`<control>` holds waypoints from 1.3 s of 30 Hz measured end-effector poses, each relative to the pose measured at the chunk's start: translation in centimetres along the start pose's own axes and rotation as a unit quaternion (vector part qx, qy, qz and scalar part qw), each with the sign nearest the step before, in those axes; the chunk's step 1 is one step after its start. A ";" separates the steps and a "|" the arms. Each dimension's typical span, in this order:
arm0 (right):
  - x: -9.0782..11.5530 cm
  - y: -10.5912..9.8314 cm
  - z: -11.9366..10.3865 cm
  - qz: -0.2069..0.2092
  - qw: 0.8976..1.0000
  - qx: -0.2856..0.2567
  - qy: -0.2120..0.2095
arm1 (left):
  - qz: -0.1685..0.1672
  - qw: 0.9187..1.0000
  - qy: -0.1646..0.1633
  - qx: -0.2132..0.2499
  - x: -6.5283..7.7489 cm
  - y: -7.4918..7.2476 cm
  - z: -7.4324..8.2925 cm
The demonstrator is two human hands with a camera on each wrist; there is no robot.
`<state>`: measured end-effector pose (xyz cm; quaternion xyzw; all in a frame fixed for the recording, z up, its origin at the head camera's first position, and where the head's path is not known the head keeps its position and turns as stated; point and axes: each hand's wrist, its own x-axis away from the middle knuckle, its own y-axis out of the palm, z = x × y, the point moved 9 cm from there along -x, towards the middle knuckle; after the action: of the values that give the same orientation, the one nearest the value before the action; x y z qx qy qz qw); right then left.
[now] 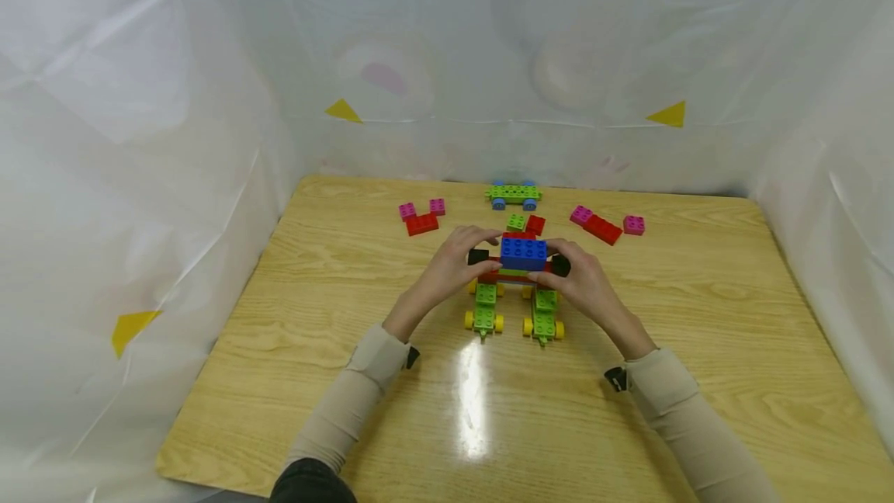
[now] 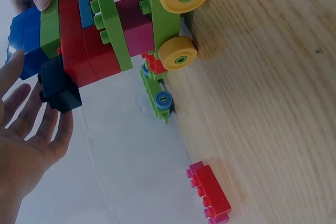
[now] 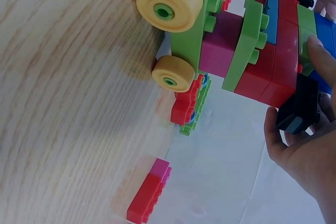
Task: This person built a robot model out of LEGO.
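A blue brick (image 1: 524, 253) tops a toy built of interlocking bricks. My left hand (image 1: 452, 258) grips the brick's left end between thumb and fingers; my right hand (image 1: 587, 282) grips its right end. Beneath it are a green brick (image 2: 50, 32) and wide red bricks (image 2: 76, 35). Black bricks jut out at both sides, one by my left fingers (image 2: 60, 85), the other by my right fingers (image 3: 271, 129). Lower down, magenta bricks (image 3: 221, 45) stand on two green wheeled bases (image 1: 484, 309) with yellow wheels (image 3: 170, 3), resting on the table.
Behind the toy lie a green wheeled base (image 1: 513, 194) with blue wheels, a small green brick (image 1: 515, 222) and a red brick (image 1: 535, 225). Red bricks (image 1: 422, 224) and magenta bricks (image 1: 634, 224) lie at both sides. White sheeting (image 1: 489, 60) surrounds the wooden table (image 1: 698, 317).
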<state>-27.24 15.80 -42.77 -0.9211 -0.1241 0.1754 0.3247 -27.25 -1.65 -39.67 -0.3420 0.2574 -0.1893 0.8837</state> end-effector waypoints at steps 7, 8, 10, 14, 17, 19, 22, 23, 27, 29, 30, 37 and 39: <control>0.0 0.0 0.2 -0.003 1.000 -0.004 0.010 | 0.004 1.000 -0.011 -0.001 0.3 -0.2 -0.5; 0.0 0.0 0.3 -0.004 1.000 -0.004 0.012 | 0.004 1.000 -0.010 -0.001 0.3 -0.2 -0.5; 0.0 0.0 0.3 -0.005 1.000 -0.005 0.015 | 0.003 1.000 -0.007 0.000 0.3 -0.2 -0.6; 0.0 0.2 0.3 -0.009 1.000 -0.004 0.017 | 0.007 1.000 -0.010 0.004 0.6 -0.3 -0.8; 0.0 0.2 0.3 -0.008 1.000 -0.005 0.017 | 0.013 1.000 -0.015 0.005 0.9 -0.6 -1.1; 0.0 0.1 0.3 -0.007 1.000 -0.006 0.017 | 0.017 1.000 -0.016 0.004 1.1 -0.8 -1.3; 0.1 0.0 0.4 -0.005 1.000 -0.007 0.016 | 0.021 1.000 -0.018 0.011 1.3 -1.1 -1.6; 0.1 0.0 0.4 -0.005 1.000 -0.007 0.016 | 0.022 0.999 -0.018 0.015 1.4 -1.1 -1.7; 0.0 0.0 0.5 -0.006 1.000 -0.005 0.017 | 0.022 0.999 -0.016 0.035 1.6 -1.2 -2.0; 0.0 0.1 0.5 -0.006 1.000 -0.002 0.017 | 0.021 0.999 -0.018 0.042 1.7 -1.3 -2.1; 0.0 0.1 0.5 -0.006 1.000 0.000 0.017 | 0.021 0.999 -0.020 0.043 1.8 -1.3 -2.1; 0.0 0.2 0.5 -0.007 1.000 0.001 0.017 | 0.008 0.998 -0.045 0.051 2.0 -1.1 -2.7; 0.0 0.2 0.5 -0.007 1.000 0.000 0.018 | 0.001 0.997 -0.052 0.050 2.1 -0.9 -2.9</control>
<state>-27.44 15.93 -43.25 -0.9231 -0.1249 0.1560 0.3285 -27.43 -4.78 -41.59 -0.3067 0.2017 -0.1828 0.9121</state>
